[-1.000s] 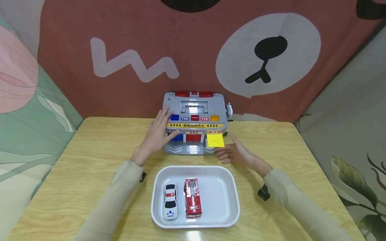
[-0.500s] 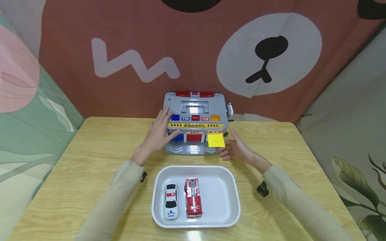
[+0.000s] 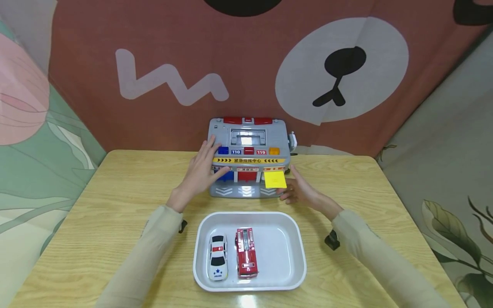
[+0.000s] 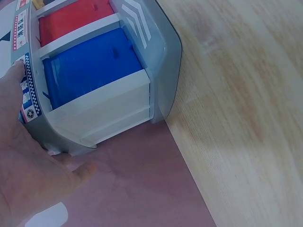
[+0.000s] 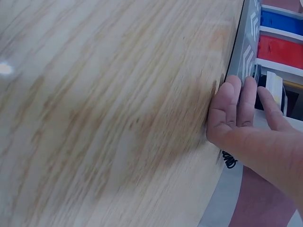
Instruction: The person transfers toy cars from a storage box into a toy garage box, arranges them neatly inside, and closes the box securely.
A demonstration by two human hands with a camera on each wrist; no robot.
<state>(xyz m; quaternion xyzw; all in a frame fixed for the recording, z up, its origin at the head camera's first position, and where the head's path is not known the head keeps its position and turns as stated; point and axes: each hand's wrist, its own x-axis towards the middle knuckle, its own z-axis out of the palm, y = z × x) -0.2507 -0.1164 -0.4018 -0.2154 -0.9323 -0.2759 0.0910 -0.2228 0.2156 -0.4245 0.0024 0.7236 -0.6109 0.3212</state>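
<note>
A grey toy garage (image 3: 246, 139) stands at the table's back edge, with blue (image 4: 92, 66) and red (image 4: 75, 19) doors down. The yellow door (image 3: 275, 179) of its right bay is raised. My left hand (image 3: 196, 171) rests on the garage's left side, fingers on the roof and thumb along the front edge. My right hand (image 3: 302, 190) is at the right bay, its fingers extended under the yellow door. Beside those fingers, in the right wrist view, a white and dark toy vehicle (image 5: 273, 85) sits in the bay, mostly hidden; its kind cannot be told.
A white tray (image 3: 285, 286) stands in front of the garage. In it lie a white police car (image 3: 218, 261) and a red fire truck (image 3: 246, 254). A coiled black cord (image 5: 229, 160) shows at the garage's right side. A bear-print curtain (image 3: 173, 119) hangs behind the table.
My right hand has moved slightly forward, and the pale thing showing beside the yellow door has gone deeper into the bay. My left hand has stayed in place.
</note>
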